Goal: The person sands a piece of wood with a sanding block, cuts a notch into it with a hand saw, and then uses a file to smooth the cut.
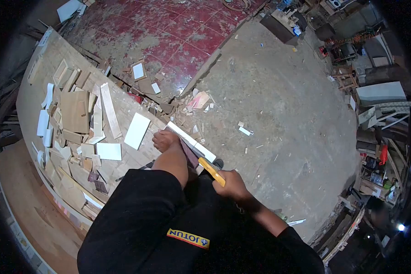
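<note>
At the near edge of the long plywood table [36, 98], a narrow white-faced board strip [187, 138] is lying slantwise, one end reaching out over the grey concrete floor [283, 109]. Its top face is showing pale and smooth; a darker, reddish-brown piece is lying just beside it, under the forearm, and what that piece is cannot be told.

Left hand [165, 140]: resting palm down on the strip near its middle, fingers curled and pressing on it, grip closed upon the strip.

Right hand [233, 183]: wrapping around the yellow-orange handle of a hand tool [212, 171], grip clamped fully on it. The handle is pointing toward the strip; the working end is hidden behind the left forearm, so the kind of tool cannot be told.

No bins or boxes are showing near the hands; the table itself is carrying the loose stock. On it are lying:
- a white rectangular panel [137, 130], near the left hand;
- a smaller white square panel [109, 151], just beside it;
- a long pale wooden slat [110, 110], tilted;
- a brown square plywood offcut [75, 111] sitting among many small wood scraps.

Beyond the table, a worn red-painted floor patch [169, 32] is meeting the concrete, with splinters scattered along the join.
</note>
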{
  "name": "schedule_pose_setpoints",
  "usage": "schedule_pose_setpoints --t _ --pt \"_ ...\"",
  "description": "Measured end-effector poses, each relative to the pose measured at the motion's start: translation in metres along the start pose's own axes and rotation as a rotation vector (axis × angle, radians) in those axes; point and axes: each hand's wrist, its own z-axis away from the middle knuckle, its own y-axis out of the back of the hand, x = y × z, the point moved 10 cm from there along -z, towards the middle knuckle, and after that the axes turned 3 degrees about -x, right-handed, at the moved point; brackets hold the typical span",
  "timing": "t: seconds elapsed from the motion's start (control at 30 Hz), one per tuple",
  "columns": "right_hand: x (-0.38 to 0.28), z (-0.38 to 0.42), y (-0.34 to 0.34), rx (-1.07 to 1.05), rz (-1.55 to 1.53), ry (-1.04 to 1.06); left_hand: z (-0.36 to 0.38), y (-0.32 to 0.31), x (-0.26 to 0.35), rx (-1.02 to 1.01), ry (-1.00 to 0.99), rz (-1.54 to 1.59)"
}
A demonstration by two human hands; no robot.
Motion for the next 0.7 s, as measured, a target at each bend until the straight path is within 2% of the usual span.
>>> schedule_pose_setpoints --t 0.13,0.23,0.3,0.4,0.47,0.57,0.63,0.7 --pt "-0.001 -0.06 -0.019 0.157 0.014 0.155 -0.006 -0.012 -0.002 -0.029 -0.034 -0.03" --pt "-0.001 -0.093 -0.039 0.106 0.067 0.113 -0.007 -0.011 0.001 -0.022 -0.038 -0.07" --pt "0.0 -0.088 -0.041 0.134 0.037 0.129 -0.007 -0.013 -0.003 -0.067 -0.014 -0.026" --pt "0.002 -0.075 -0.038 0.054 0.028 0.11 -0.002 -0.012 -0.004 -0.081 -0.005 -0.027" --pt "0.0 -0.052 -0.031 0.007 0.028 0.018 -0.005 -0.009 -0.002 -0.06 0.006 -0.016" --pt "0.003 -0.012 -0.006 0.031 -0.026 0.025 0.0 -0.008 -0.001 -0.088 -0.008 -0.012" --pt "0.007 -0.019 -0.007 0.015 -0.022 -0.01 -0.005 -0.01 0.002 -0.103 -0.037 -0.014" --pt "0.001 -0.044 -0.012 0.088 0.013 0.102 -0.005 -0.007 0.001 -0.097 -0.006 -0.01"
